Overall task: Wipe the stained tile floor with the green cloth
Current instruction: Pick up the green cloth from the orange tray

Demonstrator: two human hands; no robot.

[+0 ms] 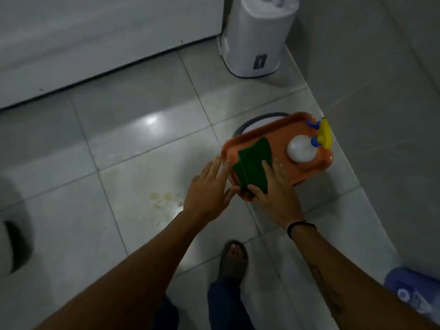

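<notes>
Both hands are on the green cloth [252,166], which lies folded on the orange tray [309,167]: the right hand [276,194] pinches its near edge, the left hand [209,186] rests open-fingered beside it. The yellowish stain [164,201] lies on the tile floor [133,139] just left of the left hand. Lifting carelessly could tip the tray, toppling the spray bottle [309,146] beyond the right hand. What supports the tray is hidden.

Your right hand [273,194] covers the near corner of the cloth [253,166], so you can't really see how it's gripped. The tray [281,129] hides most of the grey bucket [259,117] under it. The whole shot's pretty soft. The bin [257,36] gets chopped at the top edge, and that blue thing [412,289] at the right is unreadable.
</notes>
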